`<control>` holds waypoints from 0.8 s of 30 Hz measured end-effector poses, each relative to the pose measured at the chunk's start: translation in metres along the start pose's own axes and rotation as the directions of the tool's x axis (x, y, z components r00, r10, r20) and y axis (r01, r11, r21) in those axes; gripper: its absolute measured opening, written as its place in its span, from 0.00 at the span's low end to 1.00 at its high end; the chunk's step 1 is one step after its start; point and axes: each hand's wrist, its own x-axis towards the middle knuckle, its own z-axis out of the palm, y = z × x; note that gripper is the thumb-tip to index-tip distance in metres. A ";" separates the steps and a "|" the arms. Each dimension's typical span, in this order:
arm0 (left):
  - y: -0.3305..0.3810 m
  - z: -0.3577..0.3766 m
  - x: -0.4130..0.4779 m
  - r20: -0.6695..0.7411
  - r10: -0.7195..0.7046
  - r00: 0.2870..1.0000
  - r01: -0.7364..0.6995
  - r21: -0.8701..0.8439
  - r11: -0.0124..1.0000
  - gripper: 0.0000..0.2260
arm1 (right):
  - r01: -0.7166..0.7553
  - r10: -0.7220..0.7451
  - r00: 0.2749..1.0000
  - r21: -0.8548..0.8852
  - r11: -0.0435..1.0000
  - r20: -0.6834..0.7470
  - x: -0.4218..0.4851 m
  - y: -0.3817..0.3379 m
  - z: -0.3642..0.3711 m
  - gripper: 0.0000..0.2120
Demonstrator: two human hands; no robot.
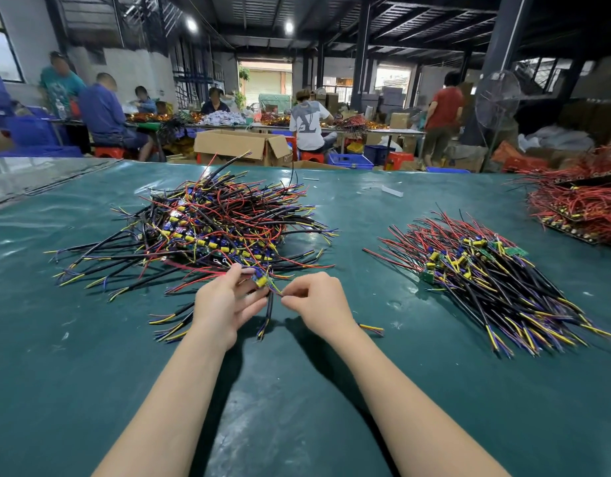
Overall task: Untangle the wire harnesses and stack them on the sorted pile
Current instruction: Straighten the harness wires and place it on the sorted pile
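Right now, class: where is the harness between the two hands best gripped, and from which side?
Probably the harness at its small board with the yellow part, from the near side: it looks rigid and lies at the near edge of the tangled pile.

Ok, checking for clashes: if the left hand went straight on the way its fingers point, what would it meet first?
Probably the near edge of the tangled pile: the left hand points forward, pinching a harness just short of it. Depth is unclear.
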 end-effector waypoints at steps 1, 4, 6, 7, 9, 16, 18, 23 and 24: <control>-0.001 0.000 0.000 0.002 0.003 1.000 -0.003 0.049 0.999 0.13 | -0.041 0.040 0.999 0.034 0.999 0.022 0.000 0.004 -0.004 0.06; -0.001 0.000 0.001 -0.070 0.094 0.993 -0.087 0.096 0.992 0.13 | -0.104 0.085 0.989 0.158 0.982 0.119 0.002 0.011 -0.016 0.05; 0.008 -0.007 0.003 -0.156 0.134 0.979 -0.128 0.047 0.991 0.13 | -0.109 0.087 0.981 0.123 0.986 0.176 0.003 0.016 -0.020 0.05; 0.013 -0.013 0.005 -0.205 0.143 0.968 -0.145 0.006 0.989 0.13 | -0.110 0.089 0.977 0.101 0.989 0.195 0.003 0.019 -0.022 0.05; 0.021 -0.024 0.010 -0.282 0.133 0.950 -0.162 -0.079 0.984 0.13 | -0.131 0.101 0.966 0.113 0.985 0.239 0.004 0.025 -0.027 0.03; 0.028 -0.033 0.012 -0.316 0.016 0.948 -0.082 -0.197 0.977 0.17 | -0.128 0.092 0.944 0.092 0.988 0.318 0.006 0.036 -0.038 0.03; 0.026 -0.036 0.013 -0.346 0.047 0.937 -0.113 -0.171 0.979 0.18 | -0.126 0.118 0.971 0.024 0.992 0.209 0.007 0.041 -0.042 0.04; 0.013 -0.026 0.012 -0.386 0.171 0.907 -0.153 0.078 0.985 0.14 | -0.227 0.191 0.932 -0.085 0.970 -0.308 0.010 0.046 -0.060 0.07; 0.013 -0.024 0.013 -0.379 0.187 0.906 -0.157 0.109 0.981 0.14 | -0.257 0.195 0.901 -0.113 0.960 -0.388 0.014 0.044 -0.065 0.08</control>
